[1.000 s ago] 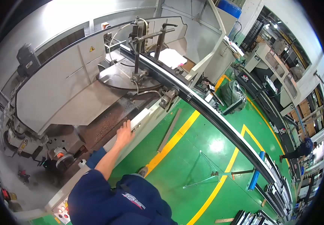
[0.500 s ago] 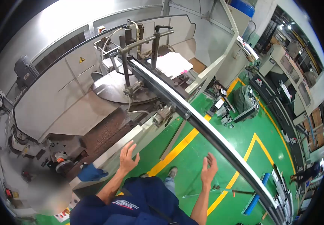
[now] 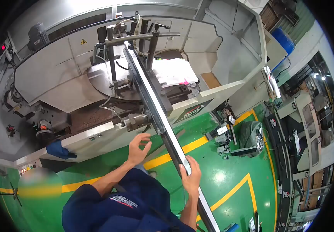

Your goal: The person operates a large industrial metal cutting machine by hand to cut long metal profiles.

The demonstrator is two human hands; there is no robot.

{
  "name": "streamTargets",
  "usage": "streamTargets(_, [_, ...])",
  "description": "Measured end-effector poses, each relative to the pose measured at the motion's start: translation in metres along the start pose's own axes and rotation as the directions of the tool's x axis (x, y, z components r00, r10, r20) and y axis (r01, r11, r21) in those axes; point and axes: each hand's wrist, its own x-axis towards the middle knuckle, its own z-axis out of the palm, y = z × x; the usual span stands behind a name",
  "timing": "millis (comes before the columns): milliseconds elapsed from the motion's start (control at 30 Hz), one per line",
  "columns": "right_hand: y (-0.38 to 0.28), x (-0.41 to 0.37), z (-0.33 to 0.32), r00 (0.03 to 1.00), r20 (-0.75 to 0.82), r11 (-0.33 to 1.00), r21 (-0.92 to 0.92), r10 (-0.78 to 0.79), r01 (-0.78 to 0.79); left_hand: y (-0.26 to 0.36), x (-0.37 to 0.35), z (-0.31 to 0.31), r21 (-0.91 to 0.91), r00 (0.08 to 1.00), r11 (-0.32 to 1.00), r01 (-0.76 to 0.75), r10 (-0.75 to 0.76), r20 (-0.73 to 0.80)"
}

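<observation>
A long window-frame-like profile [image 3: 176,149], white on top with black sides, runs from the machine's clamps down past my right side. My right hand [image 3: 191,174] is on it, with the fingers over the white face and the thumb at the near edge. To the left of the profile, my left hand [image 3: 138,150] is raised in the air, fingers curled but apart, holding nothing. Just beyond it, a metal cylinder fitting [image 3: 135,121] juts from the machine's front. The profile's far end lies under a clamp frame [image 3: 151,42] beside a round metal table [image 3: 103,79].
White sheets [image 3: 174,71] lie on the machine right of the profile. A blue cloth [image 3: 60,150] hangs over the machine's front rail. On the green floor, a wrapped bundle [image 3: 248,137] and several cut pieces [image 3: 223,139] stand near yellow lines. A blue barrel [image 3: 283,40] is at the back right.
My right hand has moved left onto the profile. My left hand remains free, its fingers more curled. The view has turned, and the profile now appears steeper and closer to my body.
</observation>
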Motion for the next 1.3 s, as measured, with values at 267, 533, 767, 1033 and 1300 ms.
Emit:
streamTargets(267, [0.020, 0.023, -0.003, 0.982, 0.187, 0.997, -0.082, 0.025, -0.009, -0.004, 0.059, 0.031, -0.332, 0.606, 0.534, 0.778, -0.776, 0.173])
streamTargets(533, [0.016, 0.045, 0.004, 0.881, 0.343, 0.942, -0.194, 0.325, -0.272, -0.015, 0.090, 0.035, -0.383, 0.660, 0.568, 0.728, -0.731, 0.170])
streamTargets(767, [0.021, 0.062, 0.014, 0.853, 0.390, 0.936, -0.196, 0.348, -0.292, 0.007, 0.098, 0.034, -0.299, 0.590, 0.536, 0.790, -0.797, 0.131])
streamTargets(1033, [0.019, 0.072, 0.025, 0.870, 0.388, 0.953, -0.136, 0.303, -0.271, 0.047, 0.093, 0.017, -0.510, 0.624, 0.410, 0.756, -0.685, 0.375])
streamTargets(1300, [0.019, 0.076, 0.029, 0.867, 0.393, 0.951, -0.076, 0.305, -0.300, 0.064, 0.078, 0.007, -0.430, 0.663, 0.523, 0.736, -0.683, 0.307])
